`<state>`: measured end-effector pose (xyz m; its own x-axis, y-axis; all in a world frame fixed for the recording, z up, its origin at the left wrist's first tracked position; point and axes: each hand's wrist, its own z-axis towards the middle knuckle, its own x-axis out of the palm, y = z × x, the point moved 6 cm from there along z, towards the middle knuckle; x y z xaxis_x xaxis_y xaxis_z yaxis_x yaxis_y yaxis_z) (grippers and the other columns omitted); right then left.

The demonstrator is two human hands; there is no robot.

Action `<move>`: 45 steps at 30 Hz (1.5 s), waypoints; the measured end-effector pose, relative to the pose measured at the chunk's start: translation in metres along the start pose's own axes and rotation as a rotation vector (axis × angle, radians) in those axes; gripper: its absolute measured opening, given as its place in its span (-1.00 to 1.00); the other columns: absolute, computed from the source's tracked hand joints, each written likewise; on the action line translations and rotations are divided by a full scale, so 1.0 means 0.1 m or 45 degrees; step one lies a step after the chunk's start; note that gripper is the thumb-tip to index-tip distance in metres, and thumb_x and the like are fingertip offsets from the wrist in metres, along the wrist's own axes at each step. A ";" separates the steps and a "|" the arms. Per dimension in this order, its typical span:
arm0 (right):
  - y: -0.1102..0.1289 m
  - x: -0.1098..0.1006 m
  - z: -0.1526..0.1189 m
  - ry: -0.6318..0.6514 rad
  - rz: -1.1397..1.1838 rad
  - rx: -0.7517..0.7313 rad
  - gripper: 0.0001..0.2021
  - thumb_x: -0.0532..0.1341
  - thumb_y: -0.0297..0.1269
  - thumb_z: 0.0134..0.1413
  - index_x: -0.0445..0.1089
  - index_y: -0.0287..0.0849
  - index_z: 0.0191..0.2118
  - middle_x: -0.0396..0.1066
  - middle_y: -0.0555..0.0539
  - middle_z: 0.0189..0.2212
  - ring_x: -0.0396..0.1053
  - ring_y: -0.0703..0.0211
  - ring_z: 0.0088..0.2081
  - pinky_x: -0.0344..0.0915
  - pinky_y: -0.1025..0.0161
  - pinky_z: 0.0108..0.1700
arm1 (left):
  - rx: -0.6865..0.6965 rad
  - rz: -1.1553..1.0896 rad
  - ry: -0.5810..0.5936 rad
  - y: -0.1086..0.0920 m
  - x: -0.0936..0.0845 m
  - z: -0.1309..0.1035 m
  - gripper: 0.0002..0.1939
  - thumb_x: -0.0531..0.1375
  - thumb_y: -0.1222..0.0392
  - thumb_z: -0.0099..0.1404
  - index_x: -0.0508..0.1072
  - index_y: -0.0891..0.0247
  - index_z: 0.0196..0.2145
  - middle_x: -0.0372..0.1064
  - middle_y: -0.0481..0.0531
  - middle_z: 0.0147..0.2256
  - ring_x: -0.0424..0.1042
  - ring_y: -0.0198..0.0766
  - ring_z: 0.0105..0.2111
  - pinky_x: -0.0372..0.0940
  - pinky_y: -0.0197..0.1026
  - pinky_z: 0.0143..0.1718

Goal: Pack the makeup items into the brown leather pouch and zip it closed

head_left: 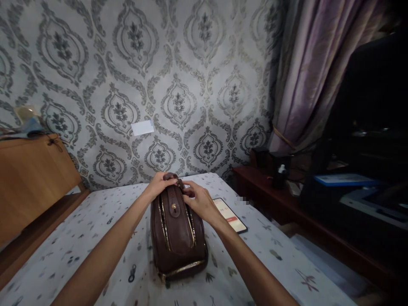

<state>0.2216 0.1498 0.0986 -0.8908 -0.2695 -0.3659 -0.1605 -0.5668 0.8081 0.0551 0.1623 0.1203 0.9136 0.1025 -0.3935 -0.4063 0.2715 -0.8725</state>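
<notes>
A dark brown leather-look bag [178, 238] with gold zips sits on the patterned bedsheet in front of me. Its two top zips look partly open, and a tab with a gold stud lies between them. At the bag's far end, my left hand [160, 185] is closed on a brown strap [171, 175]. My right hand [198, 200] has curled fingers at the same strap, close to its metal fitting. The exact grip of the right fingertips is partly hidden. Just right of that hand lies a phone [235, 227] with its screen lit.
The white printed bedsheet [121, 242] spreads around the bag. A wooden headboard-like panel [35, 178] stands at left. Patterned wallpaper with a white card [142, 127] is behind. At right are a dark red shelf [264, 182], a tied purple curtain [306, 76] and a blue-edged object [344, 180].
</notes>
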 end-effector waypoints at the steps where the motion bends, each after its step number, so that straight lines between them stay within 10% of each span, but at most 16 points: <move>1: -0.01 0.01 -0.02 -0.012 0.014 -0.004 -0.58 0.19 -0.41 -0.04 0.42 -0.20 0.01 0.57 -0.13 -0.21 0.52 0.05 -0.17 0.39 0.13 -0.07 | 0.005 0.012 -0.007 0.00 -0.03 0.00 -0.70 0.30 -0.03 0.00 0.47 0.28 -0.47 0.44 -0.04 -0.48 0.36 -0.25 -0.43 0.22 -0.24 -0.33; 13: -0.25 0.13 -0.36 -0.270 0.152 0.004 -0.55 0.10 -0.12 0.14 0.44 -0.20 0.07 0.46 -0.21 0.07 0.39 -0.08 0.11 0.24 -0.12 0.22 | 0.025 0.188 -0.277 0.30 -0.55 -0.10 -0.83 0.27 0.15 -0.05 0.52 0.28 -0.47 0.45 -0.05 -0.50 0.38 -0.19 -0.40 0.21 -0.23 -0.33; 45: -0.24 0.22 -0.63 -0.294 0.209 0.061 -0.42 0.04 0.04 0.25 0.35 -0.25 0.21 0.29 -0.21 0.23 0.24 -0.03 0.26 0.08 -0.06 0.35 | 0.008 -0.110 -0.343 0.25 -0.33 -0.49 -0.61 0.28 -0.11 0.06 0.57 0.29 -0.33 0.56 0.06 -0.30 0.46 -0.09 -0.22 0.28 -0.12 -0.09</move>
<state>0.2325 0.1086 0.0422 -0.9788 -0.1672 -0.1184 -0.0214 -0.4913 0.8707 0.0137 0.1194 0.0970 0.9168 0.3292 -0.2260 -0.3275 0.2959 -0.8974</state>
